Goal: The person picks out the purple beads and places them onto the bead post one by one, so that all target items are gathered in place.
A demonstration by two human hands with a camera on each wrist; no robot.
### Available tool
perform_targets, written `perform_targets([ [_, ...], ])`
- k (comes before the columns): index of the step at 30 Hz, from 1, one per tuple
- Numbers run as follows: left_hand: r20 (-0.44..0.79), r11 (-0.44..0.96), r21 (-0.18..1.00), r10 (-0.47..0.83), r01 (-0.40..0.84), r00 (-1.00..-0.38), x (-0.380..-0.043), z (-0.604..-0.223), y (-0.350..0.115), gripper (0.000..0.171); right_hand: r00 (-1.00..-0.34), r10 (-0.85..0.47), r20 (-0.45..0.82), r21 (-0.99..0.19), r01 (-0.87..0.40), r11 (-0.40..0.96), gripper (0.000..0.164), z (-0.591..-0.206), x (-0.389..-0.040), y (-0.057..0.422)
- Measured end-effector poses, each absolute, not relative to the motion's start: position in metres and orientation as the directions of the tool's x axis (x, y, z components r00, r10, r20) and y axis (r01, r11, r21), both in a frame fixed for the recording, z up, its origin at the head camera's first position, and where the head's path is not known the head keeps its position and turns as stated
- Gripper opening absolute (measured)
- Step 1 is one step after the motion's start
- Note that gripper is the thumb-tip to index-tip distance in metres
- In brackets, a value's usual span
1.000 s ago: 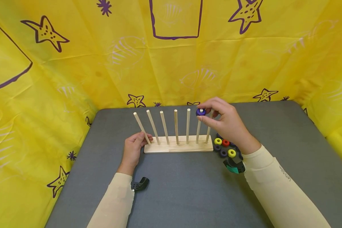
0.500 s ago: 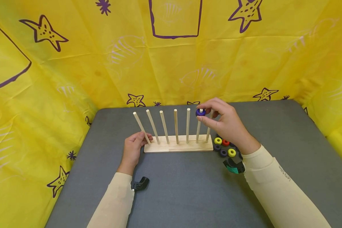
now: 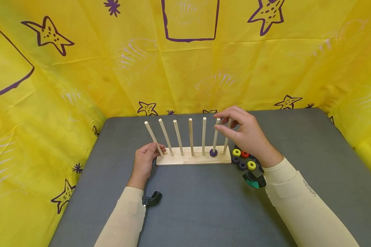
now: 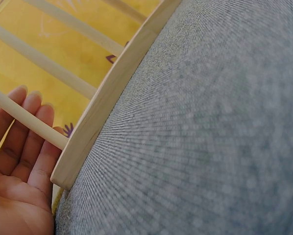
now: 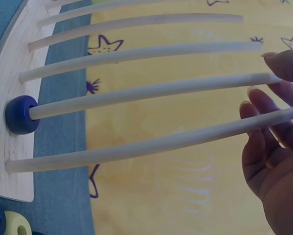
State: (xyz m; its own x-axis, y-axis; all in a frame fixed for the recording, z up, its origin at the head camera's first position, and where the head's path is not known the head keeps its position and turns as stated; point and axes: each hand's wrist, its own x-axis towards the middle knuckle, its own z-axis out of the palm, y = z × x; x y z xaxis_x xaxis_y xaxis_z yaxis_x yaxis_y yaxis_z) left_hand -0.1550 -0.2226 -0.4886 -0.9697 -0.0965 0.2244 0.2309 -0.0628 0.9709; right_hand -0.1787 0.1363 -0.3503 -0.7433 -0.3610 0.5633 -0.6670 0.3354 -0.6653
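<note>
A wooden stand (image 3: 185, 160) with a row of upright pegs sits on the table. My left hand (image 3: 144, 163) holds the leftmost peg (image 3: 154, 139) low down; the left wrist view shows its fingers (image 4: 31, 142) behind that peg. A purple ring (image 3: 213, 153) lies at the foot of the second peg from the right, down on the base. Around the top of that peg, my right hand (image 3: 242, 128) is spread with thumb and fingers apart and holds nothing. In the right wrist view the rightmost peg (image 5: 151, 144) passes close in front of the fingers.
Right of the stand lies a group of loose rings: a yellow ring (image 3: 251, 165), a red ring (image 3: 244, 154) and several dark ones, partly hidden by the right wrist. A yellow patterned cloth (image 3: 185, 75) hangs behind the grey table (image 3: 191, 206).
The purple ring, earlier pinched by my right hand at the peg's top, has dropped down the peg to the base. Both hands have stayed in place; the right fingers have let go.
</note>
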Motion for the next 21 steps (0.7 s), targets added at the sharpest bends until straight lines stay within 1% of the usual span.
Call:
perform_targets([
  [13,0.231,-0.068,0.969,-0.097,0.238,-0.968,-0.155,-0.489,-0.224,0.037,-0.71,-0.357,0.607,-0.65,-0.702,0.291,0.025,-0.346,-0.175,0.144],
  [17,0.23,-0.059,0.97,-0.096,0.236,-0.968,-0.155,-0.49,-0.224,0.037,-0.708,-0.352,0.612,-0.653,-0.704,0.28,0.023,-0.345,-0.176,0.148],
  [21,0.228,-0.061,0.97,-0.094,0.234,-0.969,-0.156,-0.491,-0.224,0.037,-0.721,-0.336,0.607,-0.665,-0.691,0.282,0.022,-0.344,-0.175,0.154],
])
